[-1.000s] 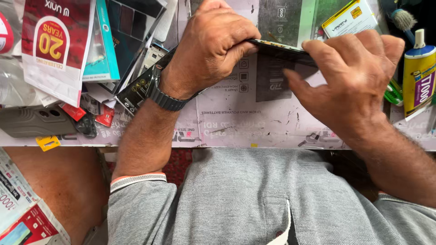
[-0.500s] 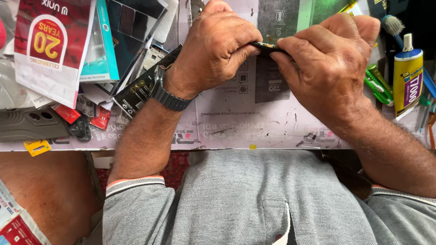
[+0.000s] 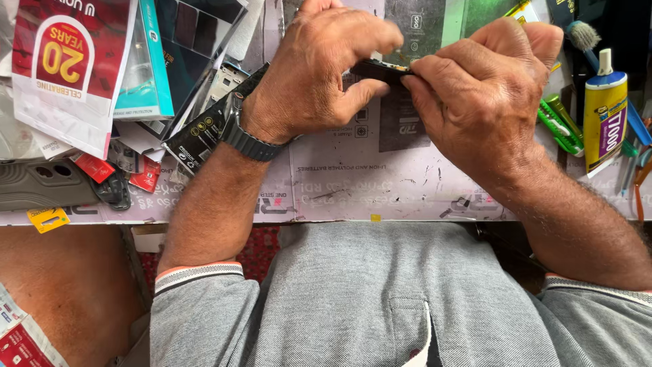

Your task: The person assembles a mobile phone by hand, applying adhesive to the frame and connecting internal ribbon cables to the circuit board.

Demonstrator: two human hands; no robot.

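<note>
Along the left edge of the tabletop (image 3: 380,197) lay a heap of printed packets (image 3: 68,68), and nearer the front edge a grey phone case (image 3: 41,183). The person's left hand (image 3: 319,75), a dark watch (image 3: 244,139) on its wrist, was clenched around one end of a thin dark phone part (image 3: 377,69), thumb beneath and fingers curled over the top. The part was held edge-on just above the middle of the tabletop, between both hands. The right hand (image 3: 485,95) pinched its other end with the fingertips pressed along the upper edge. To my eye, so thin a piece wanted even, gentle pressure from both sides, kept low over the mat, for a twist might crack it. Toward the right edge stood a yellow glue tube (image 3: 604,109), with green tools (image 3: 560,126) beside it and a small brush (image 3: 584,34) further back.
</note>
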